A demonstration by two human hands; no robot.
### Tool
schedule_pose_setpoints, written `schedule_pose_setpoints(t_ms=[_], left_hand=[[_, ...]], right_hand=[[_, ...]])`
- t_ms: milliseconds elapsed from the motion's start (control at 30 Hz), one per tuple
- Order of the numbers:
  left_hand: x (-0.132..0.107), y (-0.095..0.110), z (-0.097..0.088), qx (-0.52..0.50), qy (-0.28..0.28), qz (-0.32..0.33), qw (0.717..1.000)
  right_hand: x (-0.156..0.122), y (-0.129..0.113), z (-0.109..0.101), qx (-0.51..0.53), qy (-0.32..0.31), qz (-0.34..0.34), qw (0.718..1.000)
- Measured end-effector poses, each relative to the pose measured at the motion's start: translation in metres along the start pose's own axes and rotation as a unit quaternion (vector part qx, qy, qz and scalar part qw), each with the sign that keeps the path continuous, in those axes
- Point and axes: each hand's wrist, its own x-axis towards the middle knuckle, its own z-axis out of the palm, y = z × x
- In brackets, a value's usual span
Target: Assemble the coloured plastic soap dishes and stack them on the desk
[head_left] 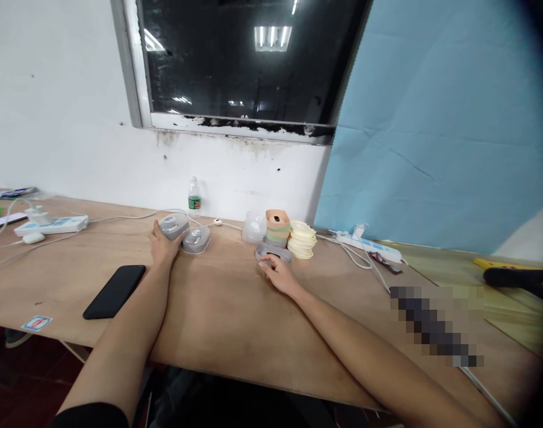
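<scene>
My left hand is wrapped round a grey rounded container with a clear lid, thumb on one side and fingers on the other. Just right of it stands a matching lidded grey container. My right hand grips the near rim of an open grey oval piece, fingers bent over its edge. Behind that piece is a stack of orange, green and grey oval pieces. Clear plastic covers stand left of the stack, and several pale yellow rings are piled on its right.
A black phone lies near my left forearm. A plastic bottle stands by the wall. White power strips and cables lie at both sides of the wooden table. A blurred dark object lies at right.
</scene>
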Motion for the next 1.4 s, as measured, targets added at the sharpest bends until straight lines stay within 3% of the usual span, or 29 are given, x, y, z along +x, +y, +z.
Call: schedule_pose_setpoints(t_ms=[233, 467, 800, 1100, 1267, 1400], left_hand=[[0.004, -0.003, -0.004, -0.003, -0.022, 0.013, 1.0], [0.012, -0.012, -0.004, -0.032, -0.072, 0.106, 0.991], [-0.007, 0.007, -0.004, -0.033, -0.043, 0.042, 0.998], [-0.009, 0.01, -0.005, -0.012, -0.048, 0.013, 0.999], [-0.007, 0.007, -0.002, -0.021, -0.044, 0.016, 0.999], [-0.005, 0.006, 0.002, -0.036, -0.031, 0.009, 0.999]], right_hand=[[0.0, 0.0, 0.0, -0.009, -0.008, -0.002, 1.0], [0.0, 0.001, 0.0, -0.018, -0.009, -0.003, 1.0], [-0.001, -0.005, 0.0, -0.024, 0.004, -0.012, 1.0], [-0.002, -0.008, -0.001, -0.047, 0.022, -0.027, 0.998], [-0.002, -0.009, -0.006, -0.05, 0.078, -0.04, 0.995], [0.002, 0.005, -0.026, -0.08, 0.196, -0.068, 0.975]])
